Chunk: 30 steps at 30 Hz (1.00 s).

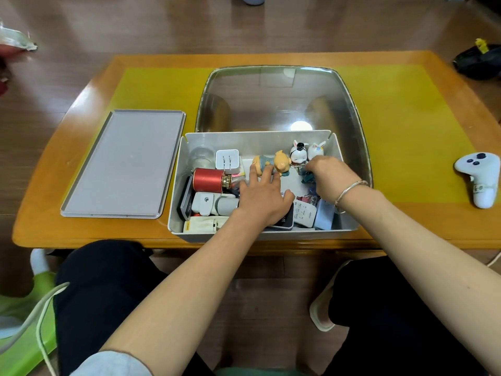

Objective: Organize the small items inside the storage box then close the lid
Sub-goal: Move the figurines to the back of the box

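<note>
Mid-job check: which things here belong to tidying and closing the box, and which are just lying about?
Job: storage box, grey lid, pig figurine, red canister, white plug, left hand, right hand.
Lying about: white game controller, clear basin.

Grey storage box (271, 234), grey lid (122, 164), red canister (208, 180), yellow mat (401, 126), white controller (479, 177)

Operator, worn items: both forearms bare. Left arm (173, 291): light grey-blue sleeve (108, 365) pushed up near the elbow. Right wrist: thin silver bangle (349, 191), plain band. Legs: black trousers (103, 294). Pale slipper (322, 310) visible on one foot under the worktop.
</note>
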Motion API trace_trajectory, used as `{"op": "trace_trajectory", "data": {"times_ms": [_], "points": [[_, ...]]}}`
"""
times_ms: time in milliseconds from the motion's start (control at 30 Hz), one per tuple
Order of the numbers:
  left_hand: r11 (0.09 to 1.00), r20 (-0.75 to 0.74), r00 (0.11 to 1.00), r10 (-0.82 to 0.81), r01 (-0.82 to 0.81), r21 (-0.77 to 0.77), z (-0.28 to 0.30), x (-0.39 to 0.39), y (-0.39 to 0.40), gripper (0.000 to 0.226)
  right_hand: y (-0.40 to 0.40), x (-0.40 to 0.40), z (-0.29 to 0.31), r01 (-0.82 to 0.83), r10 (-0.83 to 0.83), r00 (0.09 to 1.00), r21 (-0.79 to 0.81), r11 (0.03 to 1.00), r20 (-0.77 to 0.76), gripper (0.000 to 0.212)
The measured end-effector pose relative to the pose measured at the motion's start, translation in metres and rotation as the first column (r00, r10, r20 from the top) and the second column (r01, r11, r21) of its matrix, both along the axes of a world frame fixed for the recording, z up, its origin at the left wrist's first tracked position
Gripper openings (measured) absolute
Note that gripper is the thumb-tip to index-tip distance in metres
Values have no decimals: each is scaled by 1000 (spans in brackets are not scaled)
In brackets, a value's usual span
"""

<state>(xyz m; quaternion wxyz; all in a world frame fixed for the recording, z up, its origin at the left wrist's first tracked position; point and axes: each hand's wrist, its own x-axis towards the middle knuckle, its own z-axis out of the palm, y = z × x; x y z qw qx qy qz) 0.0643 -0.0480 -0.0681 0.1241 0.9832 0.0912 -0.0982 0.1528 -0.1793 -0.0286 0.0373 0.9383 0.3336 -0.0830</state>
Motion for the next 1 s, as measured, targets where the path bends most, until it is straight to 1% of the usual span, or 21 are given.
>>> {"op": "trace_trajectory", "data": {"times_ms": [133, 233, 367, 633, 833, 1000], "points": [[1000, -5, 1000, 6, -6, -8, 0, 0, 0, 64, 5, 0, -4, -8, 5, 999, -78, 997, -40, 38], [1000, -5, 1000, 4, -4, -12, 0, 0, 0, 64, 7, 0, -7, 3, -10, 997, -108, 994, -71, 38], [1000, -1, 1000, 6, -6, -13, 0, 0, 0, 64, 8, 0, -9, 50, -60, 993, -96, 994, -99, 39], [1000, 10, 1000, -1, 1, -30, 2, -1, 2, 59, 5, -3, -4, 35, -42, 994, -74, 997, -99, 44], [997, 67, 998, -16, 21, -70, 7, -7, 4, 51, 8, -5, 1, 13, -23, 996, -129, 992, -82, 33], [997, 200, 980, -1, 17, -81, 12, -7, 5, 41, 12, -3, 0, 53, -66, 994, -145, 988, -87, 32]]}}
